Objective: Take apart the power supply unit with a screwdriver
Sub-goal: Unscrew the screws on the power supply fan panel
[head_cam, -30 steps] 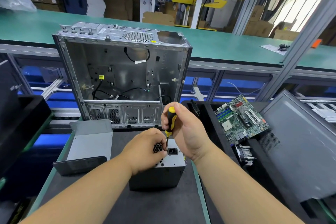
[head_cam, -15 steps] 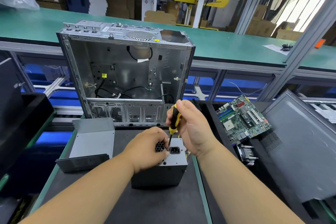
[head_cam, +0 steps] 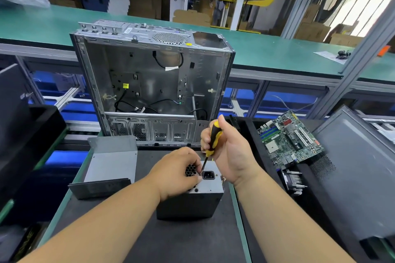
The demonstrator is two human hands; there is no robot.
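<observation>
The power supply unit stands on the dark worktop, just in front of the stripped computer case, with its perforated grille and black mains socket facing up. It looks like a stiff, folded sheet-metal box, probably fairly heavy for its bulk, so it should sit firm under downward pressure; but its smooth painted sides could slide on the mat if a turning force is not countered.

The left hand lies over the top face of the unit on the grille side, fingers curled down over the metal and pressing it steady; whether the fingertips pinch a screw I cannot tell. The right hand is wrapped around the yellow-and-black handle of the screwdriver, fingers closed tight on it and thumb up, with the shaft slanting down so that the tip meets the top face just beside the socket, on the side nearer the left hand.

The best hold on the unit is across its flat top and down the side walls, clear of the grille holes and of the cut edges, which may be sharp. The screw is small and could easily drop into the grille.

Left of the unit lies a grey metal cover; right of it, well apart, a green motherboard rests in a black tray.
</observation>
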